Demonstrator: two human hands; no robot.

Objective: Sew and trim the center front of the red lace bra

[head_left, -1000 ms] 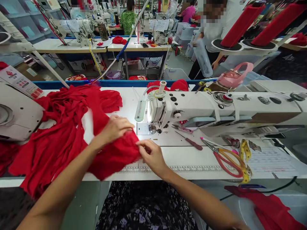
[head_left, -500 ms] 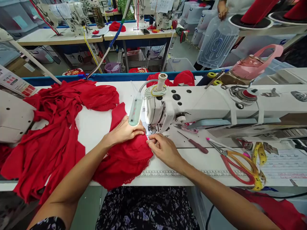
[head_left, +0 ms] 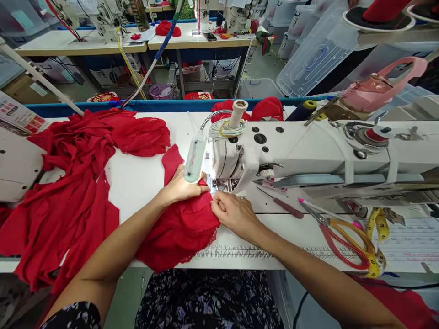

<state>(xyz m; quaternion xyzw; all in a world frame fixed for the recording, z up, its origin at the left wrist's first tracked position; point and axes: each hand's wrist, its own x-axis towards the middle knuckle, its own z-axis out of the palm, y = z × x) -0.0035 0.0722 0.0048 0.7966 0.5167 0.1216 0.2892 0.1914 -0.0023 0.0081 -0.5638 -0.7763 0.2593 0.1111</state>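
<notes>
A red fabric piece with a lace edge (head_left: 178, 233) lies on the white table (head_left: 137, 180) in front of the white sewing machine (head_left: 308, 151). My left hand (head_left: 183, 186) presses flat on the fabric just left of the presser foot (head_left: 222, 184), partly behind the machine's lamp (head_left: 195, 157). My right hand (head_left: 233, 212) pinches the fabric's edge right below the needle area, fingers curled together.
A big heap of red fabric (head_left: 75, 183) covers the table's left. Red-handled scissors (head_left: 339, 235), a seam ripper (head_left: 284, 207) and a yellow tape measure (head_left: 379, 237) lie at the right. Another machine (head_left: 17, 160) stands at the far left. More sewing tables are behind.
Both hands carried the red piece from the table's front up to the presser foot and now hold it there. The view tilted closer to the machine.
</notes>
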